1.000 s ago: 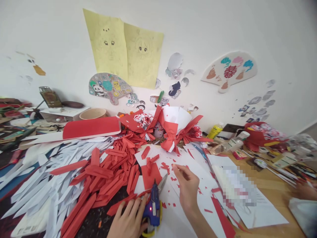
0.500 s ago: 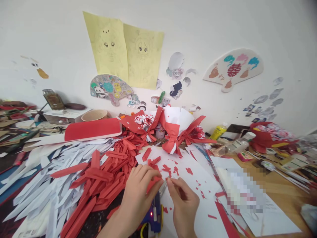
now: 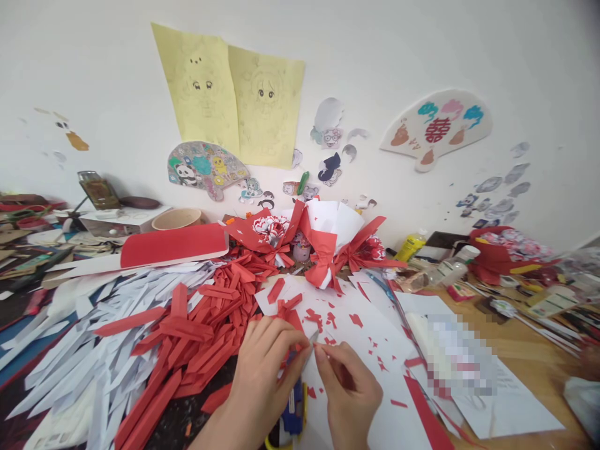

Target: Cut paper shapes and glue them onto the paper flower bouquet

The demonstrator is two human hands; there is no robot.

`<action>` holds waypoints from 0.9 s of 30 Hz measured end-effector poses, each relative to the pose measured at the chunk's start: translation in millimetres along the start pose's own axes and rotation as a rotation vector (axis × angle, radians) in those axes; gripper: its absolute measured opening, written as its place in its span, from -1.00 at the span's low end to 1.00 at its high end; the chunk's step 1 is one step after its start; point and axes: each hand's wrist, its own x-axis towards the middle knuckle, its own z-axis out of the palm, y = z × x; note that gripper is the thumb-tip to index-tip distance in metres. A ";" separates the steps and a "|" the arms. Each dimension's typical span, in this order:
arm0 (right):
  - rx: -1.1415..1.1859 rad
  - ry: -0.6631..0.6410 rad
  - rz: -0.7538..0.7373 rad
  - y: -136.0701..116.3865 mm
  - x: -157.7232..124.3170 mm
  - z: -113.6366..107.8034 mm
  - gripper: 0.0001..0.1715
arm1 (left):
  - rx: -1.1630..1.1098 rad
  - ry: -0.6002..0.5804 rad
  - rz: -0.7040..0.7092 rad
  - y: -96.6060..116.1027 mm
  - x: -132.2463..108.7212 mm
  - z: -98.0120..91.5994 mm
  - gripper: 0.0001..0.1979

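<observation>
My left hand [image 3: 267, 362] is closed in a pinch above the white sheet [image 3: 347, 400], with a bit of red paper showing between thumb and fingers. Close beside it, my right hand [image 3: 351, 390] has thumb and index finger pressed together; whatever lies between those tips is too small to make out. The fingertips of both hands nearly meet. Under the left wrist lies a blue glue gun [image 3: 295, 409] with yellow parts, partly hidden. To the left is a heap of folded red paper strips [image 3: 192, 331]. Red paper scraps [image 3: 356, 320] are scattered over the sheet.
White folded strips [image 3: 103, 337] are piled at the left. Red-wrapped paper bouquets [image 3: 323, 250] stand against the wall. A yellow bottle [image 3: 410, 247], a clear bottle [image 3: 454, 265] and more papers lie to the right. A beige bowl [image 3: 177, 219] sits at the back left.
The red paper in my left hand shows less than before. My right hand has shifted slightly down and right. The view has turned a little, and the glue gun's red light is now out of sight.
</observation>
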 end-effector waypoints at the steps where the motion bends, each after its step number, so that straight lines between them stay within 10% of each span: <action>1: -0.003 0.004 -0.002 -0.1 -0.3 -0.3 -0.96 | 0.000 0.000 0.000 0.3 -0.2 0.2 -0.87; 21: -0.030 0.014 -0.024 2.3 -3.8 -7.5 -0.95 | 0.023 -0.025 0.003 5.0 -0.8 -0.8 -0.90; 27: -0.140 -0.063 0.102 19.3 30.1 -23.6 -0.78 | 0.184 -0.157 0.030 -15.2 56.7 7.3 -0.90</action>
